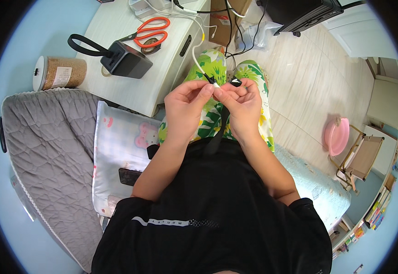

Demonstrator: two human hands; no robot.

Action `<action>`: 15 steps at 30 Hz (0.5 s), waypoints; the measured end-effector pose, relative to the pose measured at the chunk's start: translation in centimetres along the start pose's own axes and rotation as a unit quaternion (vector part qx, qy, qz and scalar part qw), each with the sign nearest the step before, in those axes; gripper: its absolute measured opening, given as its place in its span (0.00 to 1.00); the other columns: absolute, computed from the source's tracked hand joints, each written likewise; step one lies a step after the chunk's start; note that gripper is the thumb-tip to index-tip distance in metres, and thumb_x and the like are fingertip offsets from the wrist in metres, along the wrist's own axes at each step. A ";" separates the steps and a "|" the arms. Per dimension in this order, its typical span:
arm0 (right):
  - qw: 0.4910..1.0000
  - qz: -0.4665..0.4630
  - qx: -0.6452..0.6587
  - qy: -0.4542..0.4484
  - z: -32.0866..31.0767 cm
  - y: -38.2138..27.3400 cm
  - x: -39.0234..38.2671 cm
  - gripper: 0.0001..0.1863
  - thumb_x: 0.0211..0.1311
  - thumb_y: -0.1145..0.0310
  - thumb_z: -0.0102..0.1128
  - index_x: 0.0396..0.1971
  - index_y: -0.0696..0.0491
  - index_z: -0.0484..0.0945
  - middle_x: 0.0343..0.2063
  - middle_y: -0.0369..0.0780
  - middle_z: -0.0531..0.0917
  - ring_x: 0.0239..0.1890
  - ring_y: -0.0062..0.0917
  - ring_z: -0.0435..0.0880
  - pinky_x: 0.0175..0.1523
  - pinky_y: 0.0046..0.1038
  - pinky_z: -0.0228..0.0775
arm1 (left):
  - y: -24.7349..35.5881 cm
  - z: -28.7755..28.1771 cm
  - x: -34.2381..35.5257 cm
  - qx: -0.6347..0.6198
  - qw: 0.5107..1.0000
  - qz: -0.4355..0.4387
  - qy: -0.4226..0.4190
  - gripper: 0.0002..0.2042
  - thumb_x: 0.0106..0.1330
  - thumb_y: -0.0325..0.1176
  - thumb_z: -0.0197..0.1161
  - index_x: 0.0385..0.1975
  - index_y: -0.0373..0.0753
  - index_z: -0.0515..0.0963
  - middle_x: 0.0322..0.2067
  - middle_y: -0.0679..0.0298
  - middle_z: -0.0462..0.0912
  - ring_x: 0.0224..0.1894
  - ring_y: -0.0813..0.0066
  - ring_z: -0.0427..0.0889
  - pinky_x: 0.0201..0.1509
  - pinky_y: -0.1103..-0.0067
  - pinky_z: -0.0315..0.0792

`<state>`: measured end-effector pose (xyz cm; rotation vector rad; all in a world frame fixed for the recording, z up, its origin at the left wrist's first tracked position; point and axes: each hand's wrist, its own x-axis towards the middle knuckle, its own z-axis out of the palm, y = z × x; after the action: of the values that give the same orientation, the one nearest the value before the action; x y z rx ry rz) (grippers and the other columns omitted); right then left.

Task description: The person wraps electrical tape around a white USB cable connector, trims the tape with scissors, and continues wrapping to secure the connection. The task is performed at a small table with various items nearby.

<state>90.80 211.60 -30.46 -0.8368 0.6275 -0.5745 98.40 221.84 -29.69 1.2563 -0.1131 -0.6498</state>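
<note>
My left hand (186, 104) and my right hand (242, 104) meet above my lap, thumbs nearly touching. Between their fingertips is the end of a white cable (198, 63), wrapped in something black just before a small white tip. The left fingers pinch the cable at that black wrap. The right thumb and index finger close on the white tip. A small black piece with a white mark (236, 82) sticks out by the curled right fingers; I cannot tell what it is. The cable runs up to the white cabinet.
On the white cabinet (100, 32) lie orange-handled scissors (152, 33), a dark tape roll (150, 45), a black box with a strap (128, 60) and a tan-filled jar (63, 73). A phone (129, 176) rests at left. Black cables hang ahead; a pink basin (337, 136) stands right.
</note>
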 end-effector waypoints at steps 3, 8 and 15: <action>0.999 0.016 0.029 -0.001 0.2 -0.4 -0.1 0.23 0.50 0.86 0.66 0.40 0.57 0.62 0.33 0.46 0.83 0.33 0.26 0.85 0.43 0.24 0.79 | 0.4 0.6 0.0 0.010 1.000 0.022 0.013 0.07 0.62 0.24 0.65 0.37 0.27 0.79 0.32 0.60 0.83 0.34 0.80 0.81 0.41 0.84 0.75; 0.998 0.046 0.046 -0.010 0.4 -1.0 -0.3 0.21 0.51 0.85 0.67 0.40 0.58 0.64 0.32 0.45 0.83 0.33 0.26 0.85 0.43 0.25 0.79 | 0.5 0.7 0.4 0.005 0.999 0.035 -0.002 0.08 0.62 0.24 0.65 0.38 0.27 0.79 0.32 0.61 0.83 0.34 0.80 0.81 0.40 0.84 0.75; 0.991 0.109 0.060 -0.045 -0.1 -2.0 0.4 0.17 0.54 0.82 0.66 0.40 0.59 0.68 0.35 0.44 0.84 0.34 0.26 0.86 0.41 0.25 0.80 | 0.4 0.7 1.3 -0.044 0.998 0.005 -0.050 0.09 0.63 0.27 0.64 0.39 0.28 0.78 0.33 0.63 0.82 0.36 0.82 0.79 0.43 0.84 0.72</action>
<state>90.59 210.19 -28.93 -0.6662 0.5876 -0.3707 99.32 220.67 -29.43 1.1383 -0.1724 -0.7020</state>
